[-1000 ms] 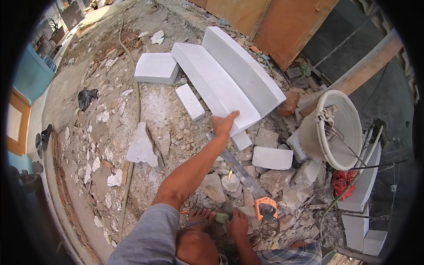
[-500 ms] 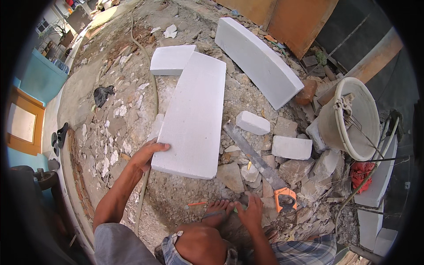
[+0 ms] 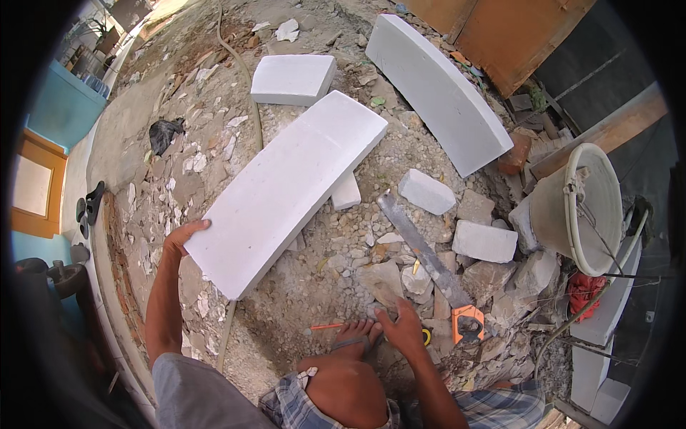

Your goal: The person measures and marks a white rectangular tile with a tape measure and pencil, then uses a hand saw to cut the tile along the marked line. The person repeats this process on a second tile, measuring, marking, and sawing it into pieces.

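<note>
My left hand (image 3: 181, 237) grips the near left end of a long white block (image 3: 286, 193), thumb on top. The block lies diagonally, its far part over a smaller white piece (image 3: 345, 193). Down near my sandalled foot (image 3: 351, 336), my right hand (image 3: 400, 325) hangs open above the rubble, beside a small yellow and black object (image 3: 426, 336). An orange pencil (image 3: 325, 326) lies left of the foot. A handsaw (image 3: 421, 250) with an orange handle rests to the right, among small white block pieces (image 3: 484, 241).
Another long block (image 3: 439, 96) and a shorter one (image 3: 291, 77) lie farther off. A bucket (image 3: 592, 211), wooden beam (image 3: 600, 132), red bag (image 3: 584, 293) and bent rods crowd the right. A hose (image 3: 250, 86) crosses the rubble; boards (image 3: 514, 36) stand behind, sandals (image 3: 93, 204) lie at left.
My left hand has pulled the long block away from the other long one, down and leftward, and swung it to a diagonal. My right hand has shifted slightly upward, uncovering the yellow object.
</note>
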`<state>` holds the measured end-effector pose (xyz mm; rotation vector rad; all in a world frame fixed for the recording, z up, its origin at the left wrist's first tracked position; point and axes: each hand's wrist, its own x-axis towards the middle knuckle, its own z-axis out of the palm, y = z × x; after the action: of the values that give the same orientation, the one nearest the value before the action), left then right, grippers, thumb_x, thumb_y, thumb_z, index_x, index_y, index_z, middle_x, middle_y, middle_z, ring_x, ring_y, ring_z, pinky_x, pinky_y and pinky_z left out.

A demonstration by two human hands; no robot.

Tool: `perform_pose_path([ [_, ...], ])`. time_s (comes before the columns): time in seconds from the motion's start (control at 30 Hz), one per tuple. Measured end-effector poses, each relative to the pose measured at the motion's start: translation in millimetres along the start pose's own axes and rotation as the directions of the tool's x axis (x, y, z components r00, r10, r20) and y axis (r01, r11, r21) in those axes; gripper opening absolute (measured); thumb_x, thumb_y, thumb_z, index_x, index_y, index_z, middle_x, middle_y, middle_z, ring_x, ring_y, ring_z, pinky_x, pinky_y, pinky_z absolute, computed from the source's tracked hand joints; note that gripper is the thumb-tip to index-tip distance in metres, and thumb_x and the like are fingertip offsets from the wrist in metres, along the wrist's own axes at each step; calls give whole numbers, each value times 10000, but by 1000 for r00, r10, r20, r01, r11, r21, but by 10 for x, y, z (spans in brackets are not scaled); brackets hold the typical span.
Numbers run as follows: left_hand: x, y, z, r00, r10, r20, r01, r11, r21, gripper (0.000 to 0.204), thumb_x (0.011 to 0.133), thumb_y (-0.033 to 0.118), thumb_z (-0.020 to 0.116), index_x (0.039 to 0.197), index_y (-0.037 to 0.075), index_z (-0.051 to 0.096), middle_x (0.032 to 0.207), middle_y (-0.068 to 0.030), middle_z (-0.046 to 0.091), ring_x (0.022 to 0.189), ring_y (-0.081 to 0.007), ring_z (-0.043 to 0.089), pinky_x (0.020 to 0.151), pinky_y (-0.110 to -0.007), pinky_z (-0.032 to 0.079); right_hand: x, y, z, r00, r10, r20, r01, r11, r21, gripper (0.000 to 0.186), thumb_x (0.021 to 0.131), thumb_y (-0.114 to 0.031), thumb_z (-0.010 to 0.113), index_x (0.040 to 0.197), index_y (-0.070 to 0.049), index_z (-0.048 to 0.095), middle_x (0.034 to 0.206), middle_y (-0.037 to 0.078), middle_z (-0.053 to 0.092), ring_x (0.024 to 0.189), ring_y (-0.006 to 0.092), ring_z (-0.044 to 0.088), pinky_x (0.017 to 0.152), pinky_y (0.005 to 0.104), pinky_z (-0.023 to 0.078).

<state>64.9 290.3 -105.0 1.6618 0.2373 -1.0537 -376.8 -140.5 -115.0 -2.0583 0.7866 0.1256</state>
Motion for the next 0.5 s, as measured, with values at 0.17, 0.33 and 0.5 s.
perform_pose_path([
  [0.17, 414, -358, -249, 887, 109, -449, -239, 940, -243, 899, 888, 606, 768, 1527, 39, 487, 1400, -146, 632, 1200, -306, 662, 954, -440, 580, 231, 5, -111, 995, 47, 87, -48, 999, 2, 546, 963, -369, 738, 1312, 40, 643, 1210, 231, 710, 1081, 333, 713, 913, 425, 554],
  [0.33, -190, -667, 364, 615, -65, -786, -448, 792, -416, 1026, 904, 702, 686, 1622, 49, 355, 1558, -183, 491, 1351, -399, 557, 1126, -544, 463, 963, -389, -495, 999, 27, 20, -30, 975, 221, 560, 982, -381, 711, 1342, 41, 630, 1221, 227, 718, 1069, 304, 723, 904, 420, 560],
  [0.5, -548, -771, 1322, 841, -7, -541, -241, 890, -386, 1070, 907, 766, 636, 1583, -26, 388, 1534, -267, 503, 1378, -345, 565, 1151, -462, 460, 2503, -960, -788, 973, -125, -195, 165, 964, 208, 710, 987, -464, 684, 1445, 60, 546, 1363, 269, 633, 1185, 339, 660, 970, 420, 540],
])
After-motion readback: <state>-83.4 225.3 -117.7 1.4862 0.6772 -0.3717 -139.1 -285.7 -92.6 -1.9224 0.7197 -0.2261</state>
